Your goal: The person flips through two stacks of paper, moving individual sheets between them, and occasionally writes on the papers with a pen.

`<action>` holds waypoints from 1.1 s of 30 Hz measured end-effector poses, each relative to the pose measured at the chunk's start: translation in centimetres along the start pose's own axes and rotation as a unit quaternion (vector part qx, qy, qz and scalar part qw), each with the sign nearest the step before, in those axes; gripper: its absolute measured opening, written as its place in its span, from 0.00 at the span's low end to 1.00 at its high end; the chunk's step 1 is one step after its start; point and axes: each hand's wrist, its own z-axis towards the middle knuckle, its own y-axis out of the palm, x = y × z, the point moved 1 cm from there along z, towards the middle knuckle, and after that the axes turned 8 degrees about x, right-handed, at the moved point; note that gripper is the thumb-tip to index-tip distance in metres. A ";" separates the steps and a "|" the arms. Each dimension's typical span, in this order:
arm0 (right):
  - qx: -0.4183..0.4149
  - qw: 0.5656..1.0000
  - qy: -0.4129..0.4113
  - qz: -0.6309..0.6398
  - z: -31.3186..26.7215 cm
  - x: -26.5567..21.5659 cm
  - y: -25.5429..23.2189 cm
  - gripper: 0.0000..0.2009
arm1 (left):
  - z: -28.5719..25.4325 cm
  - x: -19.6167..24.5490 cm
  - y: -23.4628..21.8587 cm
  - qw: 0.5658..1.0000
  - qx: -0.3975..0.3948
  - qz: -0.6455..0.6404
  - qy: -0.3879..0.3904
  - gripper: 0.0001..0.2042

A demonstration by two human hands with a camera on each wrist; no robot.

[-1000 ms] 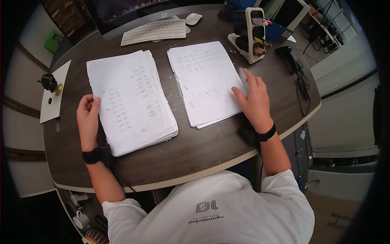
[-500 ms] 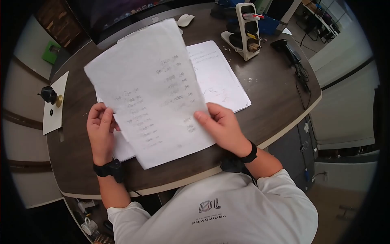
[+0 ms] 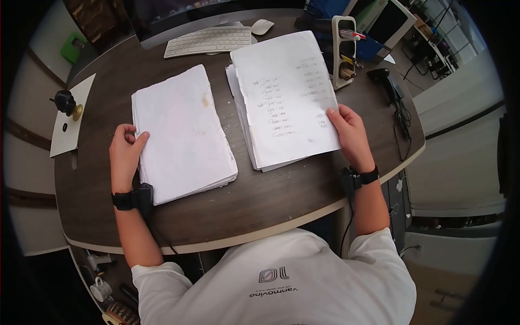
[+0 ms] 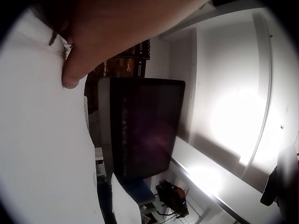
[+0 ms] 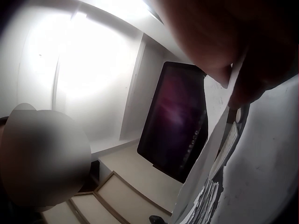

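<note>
A handwritten sheet of paper (image 3: 287,103) is held over the right paper stack (image 3: 242,119), which it mostly covers. My right hand (image 3: 351,132) pinches the sheet's right edge, thumb on top. In the right wrist view, the sheet (image 5: 212,144) runs up between thumb and fingers, above the stacked pages' edges. On the desk's left half lies another paper stack (image 3: 179,135), its top page blank but for a brownish stain. My left hand (image 3: 126,149) grips that stack's left edge, its thumb over the top page and its other fingers curled at the side.
Behind the papers are a white keyboard (image 3: 208,41), a mouse (image 3: 262,27) and a monitor (image 4: 145,126). A white pen holder (image 3: 343,54) stands beyond the right stack. Farther right lies a black handheld scanner (image 3: 385,81) with its cable. A black-knobbed object (image 3: 66,103) sits far left.
The handwritten sheet has come off the left stack and moved right, over the right stack. My left hand stays at the left stack, while my right hand has carried the sheet across.
</note>
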 end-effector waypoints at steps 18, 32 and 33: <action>-0.062 0.922 -0.254 -0.287 -4.7 -3.5 7.6 0.20 | 0.7 -1.7 1.0 0.996 -0.045 -0.073 -0.002 0.19; -0.225 0.925 -0.103 -0.287 -2.4 -2.1 16.2 0.18 | 1.2 -2.7 1.1 0.996 -0.053 -0.075 0.010 0.17; -0.185 0.945 -0.128 -0.236 -2.4 -2.0 15.5 0.16 | 1.0 -2.6 1.0 0.996 -0.055 -0.076 0.010 0.17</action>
